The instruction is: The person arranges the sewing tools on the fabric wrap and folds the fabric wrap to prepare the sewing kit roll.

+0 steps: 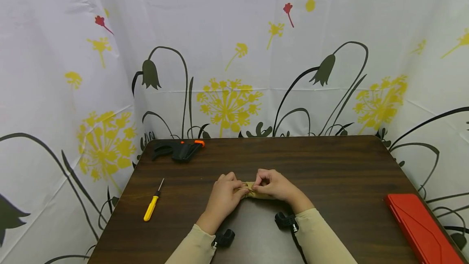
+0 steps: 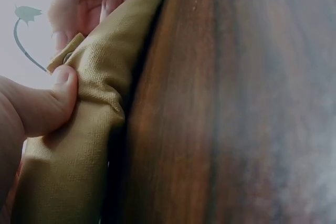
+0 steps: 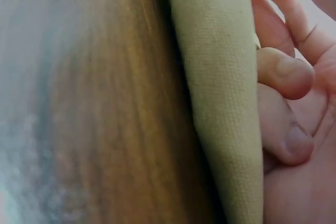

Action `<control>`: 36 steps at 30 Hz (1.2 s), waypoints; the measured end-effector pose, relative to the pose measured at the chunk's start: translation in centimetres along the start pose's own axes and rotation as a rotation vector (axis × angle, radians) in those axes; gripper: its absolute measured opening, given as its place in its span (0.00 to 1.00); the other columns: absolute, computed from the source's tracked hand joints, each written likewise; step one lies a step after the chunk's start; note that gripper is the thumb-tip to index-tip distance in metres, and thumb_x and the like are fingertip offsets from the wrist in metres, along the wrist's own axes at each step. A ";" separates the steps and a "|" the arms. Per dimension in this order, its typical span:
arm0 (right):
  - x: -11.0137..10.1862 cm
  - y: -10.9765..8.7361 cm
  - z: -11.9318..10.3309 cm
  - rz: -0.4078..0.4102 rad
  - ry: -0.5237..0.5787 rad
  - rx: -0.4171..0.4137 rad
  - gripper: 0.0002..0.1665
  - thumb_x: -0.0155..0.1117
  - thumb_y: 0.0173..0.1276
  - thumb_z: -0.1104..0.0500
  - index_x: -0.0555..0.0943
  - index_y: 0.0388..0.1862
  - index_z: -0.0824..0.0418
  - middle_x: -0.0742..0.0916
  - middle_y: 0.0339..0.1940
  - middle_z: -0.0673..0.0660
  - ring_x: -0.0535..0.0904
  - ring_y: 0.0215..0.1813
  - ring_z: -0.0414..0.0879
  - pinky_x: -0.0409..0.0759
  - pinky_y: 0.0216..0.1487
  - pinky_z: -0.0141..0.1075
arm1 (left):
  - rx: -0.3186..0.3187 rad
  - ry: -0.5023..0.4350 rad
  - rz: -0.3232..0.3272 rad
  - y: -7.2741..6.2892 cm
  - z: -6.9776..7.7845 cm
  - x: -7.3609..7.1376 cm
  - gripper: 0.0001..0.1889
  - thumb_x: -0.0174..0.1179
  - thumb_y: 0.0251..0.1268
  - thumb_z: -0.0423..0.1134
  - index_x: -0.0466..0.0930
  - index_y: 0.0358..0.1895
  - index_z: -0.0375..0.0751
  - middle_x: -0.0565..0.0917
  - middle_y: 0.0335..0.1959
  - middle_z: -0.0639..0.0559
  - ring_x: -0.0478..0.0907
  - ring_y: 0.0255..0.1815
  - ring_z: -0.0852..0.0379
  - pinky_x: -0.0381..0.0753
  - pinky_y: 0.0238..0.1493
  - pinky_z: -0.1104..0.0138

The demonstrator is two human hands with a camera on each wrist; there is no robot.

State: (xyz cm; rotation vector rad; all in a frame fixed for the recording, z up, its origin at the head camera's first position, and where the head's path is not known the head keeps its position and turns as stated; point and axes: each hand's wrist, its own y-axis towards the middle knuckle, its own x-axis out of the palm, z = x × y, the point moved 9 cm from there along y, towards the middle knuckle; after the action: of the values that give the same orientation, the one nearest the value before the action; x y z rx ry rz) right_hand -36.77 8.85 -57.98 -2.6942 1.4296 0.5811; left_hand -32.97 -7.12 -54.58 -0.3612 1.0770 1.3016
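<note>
A tan woven-cloth bundle (image 1: 261,195), perhaps a rolled pouch, lies between both hands near the middle of the table. My left hand (image 1: 224,199) grips its left part, the thumb (image 2: 50,103) pressing the fabric beside a small tab. That tab (image 2: 71,51) carries a round metal piece that looks like a snap. At the tab's upper end, my right hand (image 1: 279,186) pinches with thumb and forefinger. In the right wrist view, other fingers (image 3: 286,135) of this hand curl behind the cloth (image 3: 218,72). The bundle's far side is hidden.
On the dark wooden table (image 1: 329,166), a yellow-handled screwdriver (image 1: 152,206) lies at left, a black bar clamp (image 1: 179,150) with orange parts at the back left. A red case (image 1: 425,223) lies along the right edge. A flower-print curtain (image 1: 234,52) hangs behind.
</note>
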 end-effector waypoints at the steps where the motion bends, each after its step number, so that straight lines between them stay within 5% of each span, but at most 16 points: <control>1: 0.0 0.0 0.0 -0.001 -0.007 -0.002 0.07 0.79 0.71 0.60 0.89 0.33 0.58 0.80 0.35 0.52 0.74 0.36 0.40 0.72 0.37 0.29 | 0.002 0.000 -0.001 0.0 0.0 0.0 0.05 0.79 0.63 0.50 0.94 0.34 0.57 0.73 0.28 0.64 0.63 0.31 0.62 0.64 0.38 0.67; 9: 0.3 0.1 -0.3 -0.028 -0.030 -0.035 0.08 0.79 0.71 0.61 0.86 0.34 0.59 0.81 0.37 0.63 0.72 0.32 0.38 0.70 0.32 0.28 | 0.010 0.021 -0.024 0.2 0.2 0.2 0.06 0.79 0.62 0.49 0.93 0.31 0.57 0.71 0.28 0.63 0.62 0.31 0.61 0.62 0.38 0.66; 23: 0.4 0.3 -0.3 -0.019 -0.039 -0.001 0.08 0.78 0.70 0.63 0.84 0.36 0.57 0.81 0.37 0.55 0.72 0.29 0.36 0.71 0.31 0.27 | -0.012 0.001 -0.059 0.4 0.0 0.1 0.05 0.78 0.64 0.48 0.95 0.36 0.55 0.77 0.31 0.61 0.68 0.35 0.60 0.67 0.38 0.67; 31: -2.1 -0.1 0.4 0.158 -0.151 0.045 0.04 0.77 0.74 0.54 0.88 0.41 0.49 0.87 0.43 0.51 0.80 0.38 0.43 0.79 0.39 0.32 | 0.013 -0.011 -0.128 0.5 -0.7 0.3 0.21 0.74 0.72 0.40 0.87 0.66 0.49 0.86 0.60 0.52 0.80 0.64 0.47 0.81 0.64 0.50; 36: -5.1 -1.2 1.3 0.265 -0.132 0.084 0.03 0.76 0.75 0.54 0.90 0.44 0.49 0.89 0.47 0.51 0.83 0.44 0.44 0.81 0.45 0.33 | -0.143 -0.006 -0.112 0.6 -3.0 -0.7 0.29 0.78 0.67 0.42 0.82 0.70 0.47 0.81 0.61 0.44 0.76 0.64 0.40 0.76 0.65 0.43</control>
State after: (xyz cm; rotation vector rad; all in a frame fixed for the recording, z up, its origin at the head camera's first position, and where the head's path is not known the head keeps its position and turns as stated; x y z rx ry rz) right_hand -38.79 13.89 -57.65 -2.3721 1.7433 0.6807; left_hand -34.73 -9.64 -55.29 -0.5171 0.9481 1.2816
